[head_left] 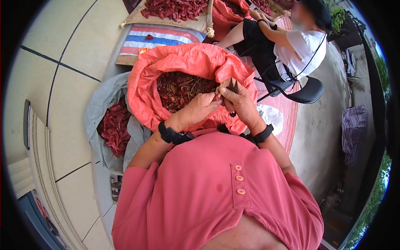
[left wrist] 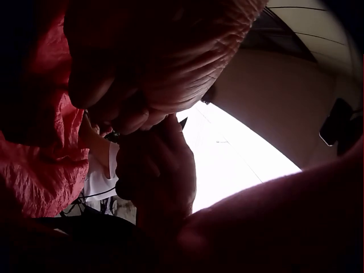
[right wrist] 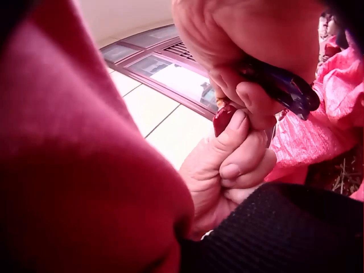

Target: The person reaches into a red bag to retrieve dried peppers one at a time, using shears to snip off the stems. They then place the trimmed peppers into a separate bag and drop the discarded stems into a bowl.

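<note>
My left hand point(head_left: 202, 106) pinches a dried red chili point(right wrist: 223, 118) between thumb and curled forefinger. The chili's pale stem end point(right wrist: 220, 103) points up against the right fingers. My right hand point(head_left: 241, 103) meets it, gripping dark scissors point(head_left: 233, 86) whose points stick out past the thumb. In the right wrist view the dark scissor handle point(right wrist: 293, 94) shows beneath the right palm. Both hands are over the near right rim of a red woven sack point(head_left: 141, 89), which holds chilies and stem bits point(head_left: 183, 89). The left wrist view is dark, with the left hand point(left wrist: 170, 62) filling its top.
At the left a grey sack point(head_left: 98, 100) holds red chilies point(head_left: 116, 129). Beyond lie a striped woven sack point(head_left: 160, 37) and a tray of chilies point(head_left: 175, 9). A seated person point(head_left: 298, 46) works at the far right. A white bag point(head_left: 271, 116) is beside the right forearm.
</note>
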The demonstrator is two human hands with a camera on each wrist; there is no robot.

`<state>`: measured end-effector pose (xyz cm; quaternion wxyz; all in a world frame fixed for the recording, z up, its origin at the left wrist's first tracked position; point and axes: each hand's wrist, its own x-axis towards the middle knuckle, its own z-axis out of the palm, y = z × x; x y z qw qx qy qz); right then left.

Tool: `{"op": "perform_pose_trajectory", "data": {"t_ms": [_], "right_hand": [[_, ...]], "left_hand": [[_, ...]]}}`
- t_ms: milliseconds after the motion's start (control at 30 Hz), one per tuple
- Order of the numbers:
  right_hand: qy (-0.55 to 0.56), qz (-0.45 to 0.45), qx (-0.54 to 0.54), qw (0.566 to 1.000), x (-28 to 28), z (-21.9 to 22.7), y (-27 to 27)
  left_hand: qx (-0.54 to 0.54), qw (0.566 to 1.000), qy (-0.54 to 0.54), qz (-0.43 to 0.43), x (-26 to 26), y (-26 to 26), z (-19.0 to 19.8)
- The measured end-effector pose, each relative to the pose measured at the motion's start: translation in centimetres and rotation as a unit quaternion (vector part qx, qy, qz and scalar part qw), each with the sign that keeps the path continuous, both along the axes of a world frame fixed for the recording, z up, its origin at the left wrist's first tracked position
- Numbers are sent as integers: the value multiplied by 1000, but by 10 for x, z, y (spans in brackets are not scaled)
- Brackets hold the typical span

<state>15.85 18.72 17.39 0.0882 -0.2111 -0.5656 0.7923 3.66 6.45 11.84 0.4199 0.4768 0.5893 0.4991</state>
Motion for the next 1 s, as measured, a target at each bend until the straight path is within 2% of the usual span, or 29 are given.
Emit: {"op": "perform_pose_trajectory", "data": {"t_ms": [33,133,233,333,400,467,533,667,700,733,767,867,933,1000], "right_hand": [[-17,11,7,1000,0,-4,4],[-2,17,-136,991,1,-13,9],[-13,5,-143,990,7,-22,7],[-33,-101,42,993,22,-26,18],[-90,-214,146,962,39,-16,27],[-106,-330,167,923,70,-50,46],[-148,-345,214,902,101,-82,59],[-250,-352,292,853,154,-166,82],[-273,-350,340,829,169,-196,90],[-293,-347,328,828,175,-206,92],[-314,-344,316,827,181,-212,90],[-317,-356,303,825,191,-223,81],[-320,-364,280,829,188,-206,67],[-321,-364,285,826,195,-214,65]], "left_hand": [[-12,1000,-13,-7,-1,0,-3],[39,998,36,-18,-2,-1,-7],[-10,998,46,-37,-6,-1,-21],[-53,996,77,-12,-13,-17,-18],[-99,991,94,14,-24,-34,-32],[-131,983,123,49,-40,-52,-62],[-152,970,163,93,-54,-67,-104],[-198,955,162,148,-75,-68,-147],[-207,953,155,155,-79,-65,-159],[-216,951,148,162,-82,-63,-166],[-187,952,175,167,-81,-61,-153],[-183,960,122,171,-78,-54,-132],[-162,965,109,175,-75,-54,-122],[-165,968,75,172,-72,-57,-101]]}}
